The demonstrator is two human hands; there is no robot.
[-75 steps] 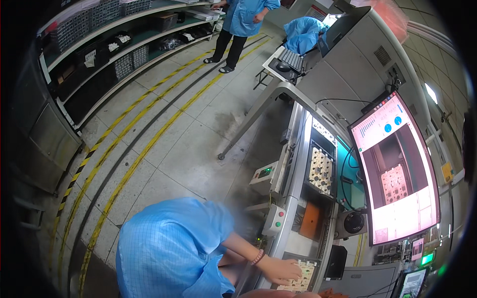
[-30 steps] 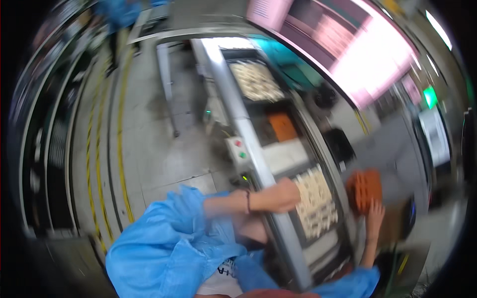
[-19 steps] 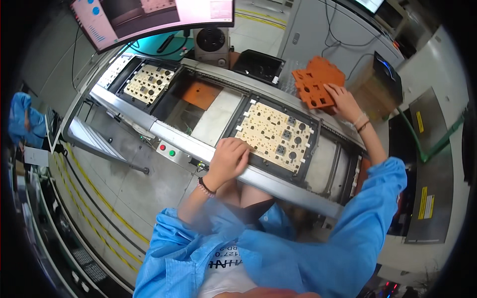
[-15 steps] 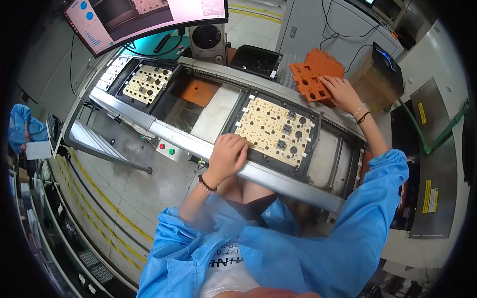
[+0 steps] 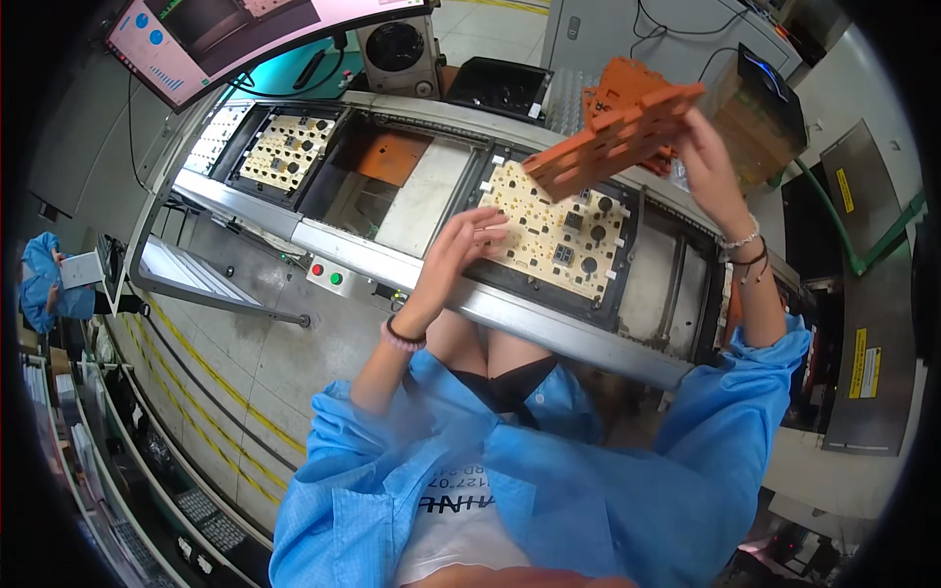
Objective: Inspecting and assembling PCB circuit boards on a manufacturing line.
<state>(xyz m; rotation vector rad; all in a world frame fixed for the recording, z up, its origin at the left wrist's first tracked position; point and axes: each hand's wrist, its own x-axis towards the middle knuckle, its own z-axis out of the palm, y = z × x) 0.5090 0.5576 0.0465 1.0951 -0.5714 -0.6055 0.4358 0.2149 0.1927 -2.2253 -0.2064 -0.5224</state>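
Note:
My right hand grips an orange plate with cut-outs by its right end. The plate is tilted and raised, with its left end over the upper part of a cream circuit board. That board, dotted with small dark parts, lies in a black carrier frame on the conveyor. Above the board's left edge is my left hand, fingers stretched out and holding nothing. Behind the raised plate more orange cut-out plates show in part.
A second framed board lies further left on the conveyor rail. A monitor and a fan unit stand behind. At the back are a black tray and a cardboard box. Another person is at far left.
My right hand has lifted an orange plate off the others and brought it left, tilted, over the board. My left hand has moved up slightly and its fingers have spread.

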